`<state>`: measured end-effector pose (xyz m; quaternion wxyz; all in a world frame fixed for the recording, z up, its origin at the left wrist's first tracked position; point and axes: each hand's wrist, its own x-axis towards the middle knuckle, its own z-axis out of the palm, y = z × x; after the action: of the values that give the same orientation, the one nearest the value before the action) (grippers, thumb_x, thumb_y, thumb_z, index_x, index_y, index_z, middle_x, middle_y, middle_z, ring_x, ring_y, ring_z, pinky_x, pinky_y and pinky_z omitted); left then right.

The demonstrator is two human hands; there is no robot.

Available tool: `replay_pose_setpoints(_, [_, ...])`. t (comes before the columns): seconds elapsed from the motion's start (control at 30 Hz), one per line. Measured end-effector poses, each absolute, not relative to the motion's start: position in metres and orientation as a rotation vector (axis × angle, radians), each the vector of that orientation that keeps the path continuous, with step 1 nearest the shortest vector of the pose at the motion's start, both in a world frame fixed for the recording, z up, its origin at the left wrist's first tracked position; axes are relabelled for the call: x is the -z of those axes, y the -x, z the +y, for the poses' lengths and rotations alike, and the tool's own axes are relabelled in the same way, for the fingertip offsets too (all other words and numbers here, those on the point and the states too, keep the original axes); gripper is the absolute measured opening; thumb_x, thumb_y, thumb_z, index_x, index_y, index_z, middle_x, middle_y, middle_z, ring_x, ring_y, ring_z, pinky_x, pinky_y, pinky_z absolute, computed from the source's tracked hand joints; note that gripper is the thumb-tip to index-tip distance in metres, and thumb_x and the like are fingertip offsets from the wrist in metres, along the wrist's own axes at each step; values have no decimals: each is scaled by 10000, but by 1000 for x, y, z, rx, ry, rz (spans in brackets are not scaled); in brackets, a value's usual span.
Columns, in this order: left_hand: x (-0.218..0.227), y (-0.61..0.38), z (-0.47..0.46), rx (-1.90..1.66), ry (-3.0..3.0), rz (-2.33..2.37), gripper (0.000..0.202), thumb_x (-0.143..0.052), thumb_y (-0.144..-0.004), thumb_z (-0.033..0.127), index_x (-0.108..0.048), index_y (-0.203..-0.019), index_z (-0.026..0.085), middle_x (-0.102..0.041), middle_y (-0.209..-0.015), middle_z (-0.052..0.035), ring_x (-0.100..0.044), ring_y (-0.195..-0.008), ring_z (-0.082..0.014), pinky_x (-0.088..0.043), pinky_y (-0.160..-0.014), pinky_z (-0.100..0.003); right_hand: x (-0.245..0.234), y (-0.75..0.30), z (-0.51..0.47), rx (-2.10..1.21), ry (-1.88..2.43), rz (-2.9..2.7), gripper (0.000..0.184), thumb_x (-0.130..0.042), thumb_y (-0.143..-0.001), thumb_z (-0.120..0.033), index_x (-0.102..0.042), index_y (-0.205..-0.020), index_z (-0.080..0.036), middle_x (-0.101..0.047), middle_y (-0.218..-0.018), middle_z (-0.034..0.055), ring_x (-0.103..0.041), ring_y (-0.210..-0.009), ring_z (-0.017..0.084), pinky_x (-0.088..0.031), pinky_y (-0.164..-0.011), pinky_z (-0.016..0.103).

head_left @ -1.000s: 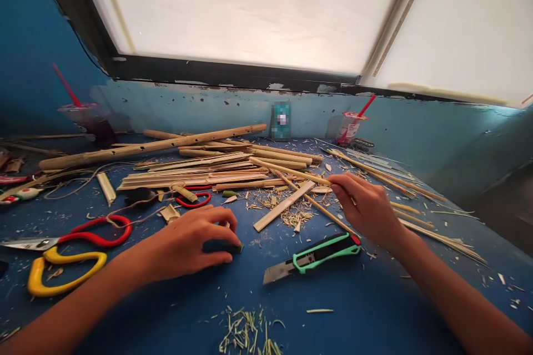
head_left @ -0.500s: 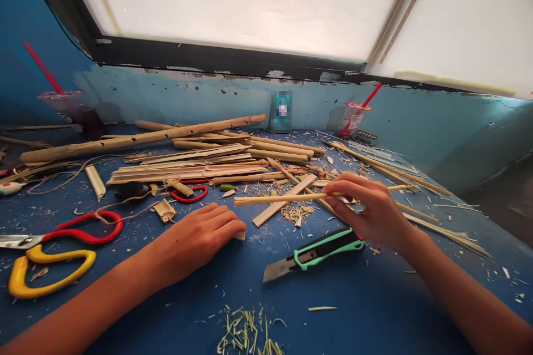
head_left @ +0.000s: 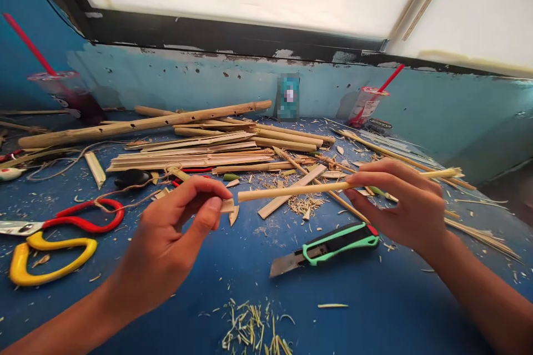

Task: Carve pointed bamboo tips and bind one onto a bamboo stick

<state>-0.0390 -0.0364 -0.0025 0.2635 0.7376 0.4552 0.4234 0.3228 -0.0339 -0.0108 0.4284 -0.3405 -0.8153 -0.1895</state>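
Observation:
My left hand [head_left: 179, 227] pinches a small piece of bamboo [head_left: 227, 206] between thumb and fingers, raised above the blue table. My right hand [head_left: 400, 199] grips a thin bamboo stick [head_left: 291, 192] near its middle and holds it level. The stick's left end is just right of the small piece, with a narrow gap between them; its right end looks frayed. Below the stick, a box cutter [head_left: 325, 249] with a green and black handle lies on the table, its blade out and pointing left.
Scissors [head_left: 89, 222] with red and yellow handles lie at the left. Bamboo poles [head_left: 145, 125] and split strips [head_left: 187, 160] are piled at the back, near two drink cups with red straws. Shavings [head_left: 254, 327] lie at the front. A phone-like object [head_left: 287, 99] leans against the wall.
My left hand has lifted off the table and turned, bringing up the small bamboo piece. My right hand has moved slightly right with the stick. The view has shifted a little.

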Motion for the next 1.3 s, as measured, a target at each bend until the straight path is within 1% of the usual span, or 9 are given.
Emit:
replay_pose_setpoints(0.13, [1,35,-37,-1160,-1882,1272,139,-632,-1042,416,-717,-988,319,-633,-664,56,-614,-606,-125,-523,-542,-173,12,-322,-34,454,862,-2043,242,-839,-907,-114,-729,-1077,-248,-756,-965,18,-720,-784,165,-585,-741,319])
replay_pose_setpoints(0.27, [-6,31,-37,-1165,-1827,1322,140,-665,-976,389,-718,-905,281,-629,-602,50,-605,-543,-126,-497,-475,-183,13,-321,-34,439,857,-2055,245,-837,-900,-101,-731,-1072,-240,-758,-958,17,-721,-776,158,-587,-739,315])
replay_pose_setpoints(0.43, [-15,27,-37,-1183,-1816,1338,128,-676,-918,372,-723,-846,277,-614,-551,57,-587,-483,-122,-469,-415,-178,15,-320,-35,423,853,-2073,257,-838,-894,-100,-743,-1088,-239,-763,-961,22,-735,-783,166,-598,-739,317])
replay_pose_setpoints(0.53, [-16,28,-37,-1194,-1822,1340,126,-681,-912,370,-730,-842,276,-621,-558,57,-592,-488,-119,-481,-421,-168,16,-320,-36,441,869,-2061,270,-844,-889,-106,-747,-1091,-257,-767,-955,10,-736,-766,166,-597,-726,319])
replay_pose_setpoints(0.63, [-15,28,-37,-1162,-1821,1319,144,-681,-908,368,-732,-823,264,-622,-563,48,-565,-478,-114,-466,-414,-166,16,-321,-36,465,884,-2052,263,-851,-889,-120,-747,-1079,-269,-768,-953,4,-732,-757,162,-596,-726,319])
replay_pose_setpoints(0.7, [-15,29,-36,-1123,-1818,1302,158,-673,-914,370,-733,-819,259,-609,-558,44,-549,-479,-116,-445,-404,-169,17,-321,-36,444,884,-2062,253,-844,-896,-121,-746,-1079,-265,-767,-959,7,-732,-767,162,-598,-735,320])
replay_pose_setpoints(0.93, [-18,29,-33,-1101,-1870,1263,174,-645,-930,340,-735,-807,255,-601,-548,40,-545,-493,-120,-445,-424,-180,19,-321,-34,384,869,-2096,243,-834,-905,-120,-745,-1091,-248,-767,-965,18,-741,-798,169,-597,-721,312])
replay_pose_setpoints(1.13, [-17,32,-35,-1135,-1876,1291,160,-662,-933,342,-748,-823,265,-643,-599,47,-574,-513,-110,-481,-454,-164,19,-319,-36,417,887,-2095,239,-825,-917,-124,-737,-1096,-255,-772,-964,19,-735,-778,172,-587,-708,324])
replay_pose_setpoints(1.3, [-15,33,-33,-1128,-1894,1384,164,-683,-915,381,-769,-831,269,-650,-575,48,-549,-480,-110,-424,-406,-165,20,-318,-39,474,887,-2092,234,-833,-916,-117,-738,-1089,-242,-769,-961,26,-732,-775,170,-583,-717,323])
